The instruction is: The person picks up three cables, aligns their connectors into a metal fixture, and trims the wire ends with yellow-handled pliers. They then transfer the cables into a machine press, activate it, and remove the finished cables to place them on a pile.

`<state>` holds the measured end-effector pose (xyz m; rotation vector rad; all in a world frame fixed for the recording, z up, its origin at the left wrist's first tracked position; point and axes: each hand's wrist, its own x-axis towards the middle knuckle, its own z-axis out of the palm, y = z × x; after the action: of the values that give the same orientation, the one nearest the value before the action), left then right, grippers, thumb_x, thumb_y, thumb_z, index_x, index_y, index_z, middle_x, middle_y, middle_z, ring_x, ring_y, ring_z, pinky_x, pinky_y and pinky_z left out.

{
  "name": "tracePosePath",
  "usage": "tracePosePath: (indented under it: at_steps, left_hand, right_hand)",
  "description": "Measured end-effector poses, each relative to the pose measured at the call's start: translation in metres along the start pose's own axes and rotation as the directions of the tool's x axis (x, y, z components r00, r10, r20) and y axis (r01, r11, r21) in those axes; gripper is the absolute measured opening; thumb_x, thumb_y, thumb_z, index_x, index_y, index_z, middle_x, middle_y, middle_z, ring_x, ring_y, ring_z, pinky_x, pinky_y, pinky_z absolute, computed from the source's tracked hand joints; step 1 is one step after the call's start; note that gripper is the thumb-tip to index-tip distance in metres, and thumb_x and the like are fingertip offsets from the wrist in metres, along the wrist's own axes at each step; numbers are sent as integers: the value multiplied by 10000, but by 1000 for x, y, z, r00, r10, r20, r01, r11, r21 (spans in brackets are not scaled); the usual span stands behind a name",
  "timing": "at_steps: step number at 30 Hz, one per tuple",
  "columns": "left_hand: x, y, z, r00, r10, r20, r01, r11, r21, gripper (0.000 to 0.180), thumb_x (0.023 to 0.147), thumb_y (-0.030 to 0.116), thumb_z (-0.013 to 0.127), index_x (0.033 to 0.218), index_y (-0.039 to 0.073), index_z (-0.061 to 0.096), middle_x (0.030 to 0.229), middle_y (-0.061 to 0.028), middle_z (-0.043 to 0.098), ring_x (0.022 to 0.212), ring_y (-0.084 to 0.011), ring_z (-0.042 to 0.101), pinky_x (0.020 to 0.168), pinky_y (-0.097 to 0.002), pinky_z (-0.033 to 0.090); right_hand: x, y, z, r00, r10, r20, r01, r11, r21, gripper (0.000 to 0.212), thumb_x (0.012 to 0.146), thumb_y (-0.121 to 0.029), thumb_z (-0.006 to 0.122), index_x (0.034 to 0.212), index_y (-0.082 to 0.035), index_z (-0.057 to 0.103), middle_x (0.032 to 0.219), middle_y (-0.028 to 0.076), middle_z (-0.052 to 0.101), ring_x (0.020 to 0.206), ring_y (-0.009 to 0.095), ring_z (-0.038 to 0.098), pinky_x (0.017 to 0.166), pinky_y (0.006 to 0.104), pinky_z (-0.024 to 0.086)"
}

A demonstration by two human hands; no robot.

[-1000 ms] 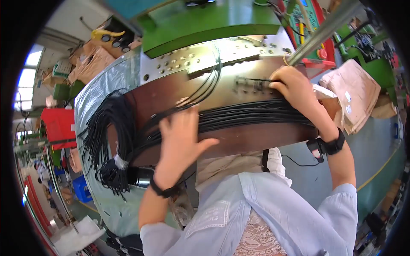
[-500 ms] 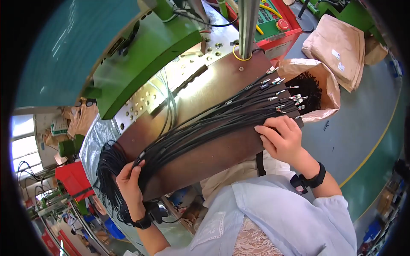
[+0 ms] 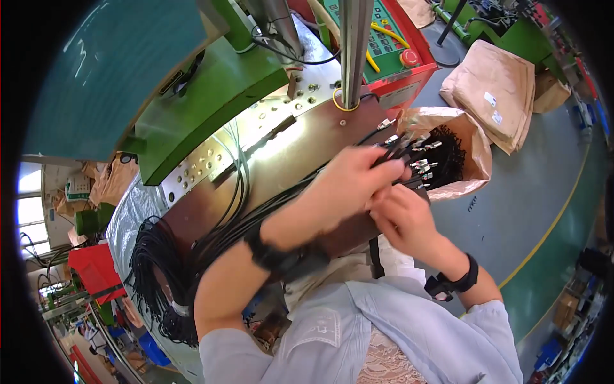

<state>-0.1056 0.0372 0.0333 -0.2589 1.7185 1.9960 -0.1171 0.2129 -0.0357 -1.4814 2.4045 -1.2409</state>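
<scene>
A bundle of black cables (image 3: 268, 208) runs across a brown board, with metal connectors (image 3: 422, 168) at its right end. Closed round several cables close to those connectors is my left hand (image 3: 348, 182), slightly blurred. Just below it my right hand (image 3: 406, 217) has its fingers bent together, fingertips up against the left hand. What those fingertips pinch is hidden. At the left end the cables droop over the board's edge in a thick hank (image 3: 153, 256).
Beyond the brown board (image 3: 326, 137) stands a green machine frame (image 3: 204, 105) with a metal post (image 3: 353, 57). A paper sack (image 3: 473, 173) holding black cables is at the right, near a folded paper stack (image 3: 489, 89). A red control panel (image 3: 409, 80) sits behind.
My left hand has gone from the cables' left part across to their connector end, beside the right hand. My right hand has closed in toward it. The whole view has shifted slightly.
</scene>
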Motion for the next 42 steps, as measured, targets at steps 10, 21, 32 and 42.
tracePosePath:
  at_steps: [10,21,32,42]
  left_hand:
    - [-80,-62,40,892,-73,-446,-267,711,-651,227,973,237,463,1052,46,556,627,0,475,478,-47,358,428,-185,267]
    - [-97,-98,18,856,-73,-512,-391,557,-733,208,961,232,492,1009,46,570,627,18,475,472,-43,369,422,-185,265]
    - [-139,-87,-3,764,89,-639,-536,639,-552,291,982,203,353,950,-12,545,696,-89,584,533,-134,519,513,-249,441]
    - [-130,-71,2,939,55,-338,-291,648,-704,326,998,230,318,971,-15,532,672,-91,582,521,-126,523,532,-238,449]
  right_hand:
    - [187,20,70,888,-422,180,457,850,-262,275,780,-223,625,997,-56,598,932,104,606,904,296,576,775,377,467]
    - [105,-34,24,888,-437,142,456,876,-157,212,694,-12,655,888,-60,583,914,68,601,828,287,572,714,385,471]
    - [108,-34,68,965,-226,130,211,970,120,155,722,31,617,842,-47,558,916,61,623,855,275,587,733,346,471]
    - [115,-62,43,821,-561,104,565,825,-4,143,744,7,623,871,-34,573,941,127,623,843,294,605,727,348,479]
